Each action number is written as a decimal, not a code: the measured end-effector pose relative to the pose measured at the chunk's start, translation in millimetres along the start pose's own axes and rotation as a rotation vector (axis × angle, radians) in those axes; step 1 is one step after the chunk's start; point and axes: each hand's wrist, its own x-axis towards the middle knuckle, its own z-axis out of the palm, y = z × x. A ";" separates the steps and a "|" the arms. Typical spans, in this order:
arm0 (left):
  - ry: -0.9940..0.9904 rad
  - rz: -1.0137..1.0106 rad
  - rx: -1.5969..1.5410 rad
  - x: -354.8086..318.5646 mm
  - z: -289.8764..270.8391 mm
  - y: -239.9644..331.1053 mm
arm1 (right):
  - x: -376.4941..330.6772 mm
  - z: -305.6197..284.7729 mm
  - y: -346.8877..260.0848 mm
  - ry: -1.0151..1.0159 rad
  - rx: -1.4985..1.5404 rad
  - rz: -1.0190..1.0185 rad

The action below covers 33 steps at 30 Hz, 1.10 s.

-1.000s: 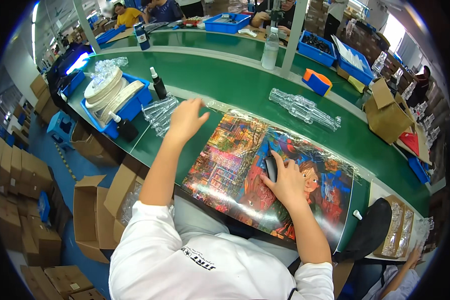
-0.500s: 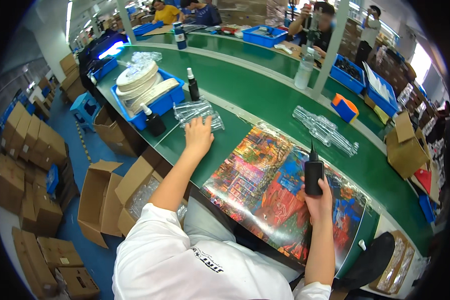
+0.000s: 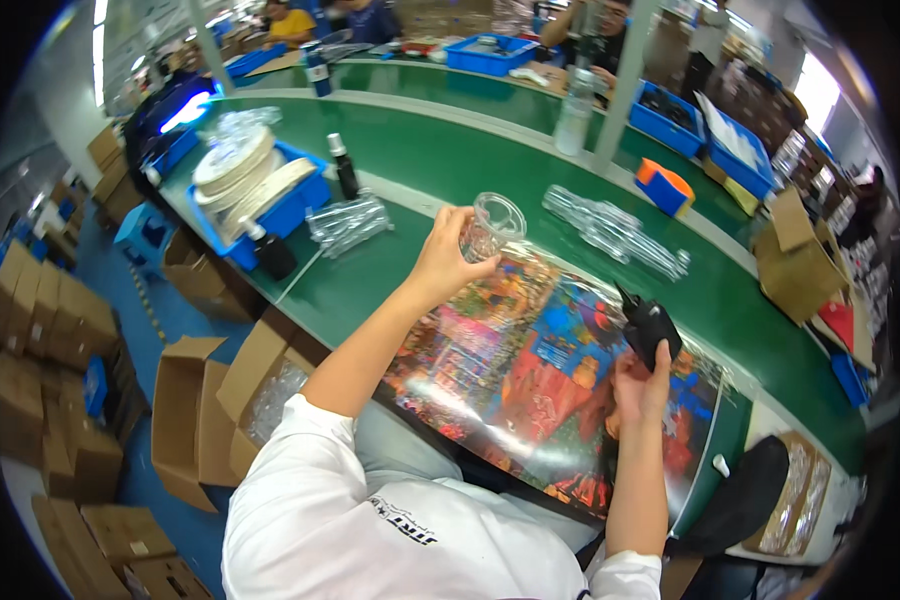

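Above the colourful mat [image 3: 530, 370], left hand [image 3: 445, 262] wrapped around a clear plastic pack [image 3: 490, 225]; right hand [image 3: 642, 385] closed on a small black bottle [image 3: 650, 330]. Pack likely light, bendy, easy to squash, so hold gently by the sides. Bottle likely hard, smooth, best held round the middle

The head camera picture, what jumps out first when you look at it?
The big colourful poster lying on the green table right in front of the person. Above it, the left hand holds up a clear plastic bag, and the right hand holds up a black bottle. A blue bin of white rolls sits to the left.
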 end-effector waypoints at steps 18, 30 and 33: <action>-0.235 0.119 -0.497 -16.7 98.1 23.4 | -1.0 12.7 -24.0 -0.149 0.315 0.110; -0.416 0.240 -0.398 -23.8 102.3 21.9 | -29.9 38.9 -11.0 0.029 -0.322 -0.535; -0.420 0.243 -0.429 -22.7 100.0 24.0 | -30.8 32.2 -4.7 -0.017 -0.440 -0.673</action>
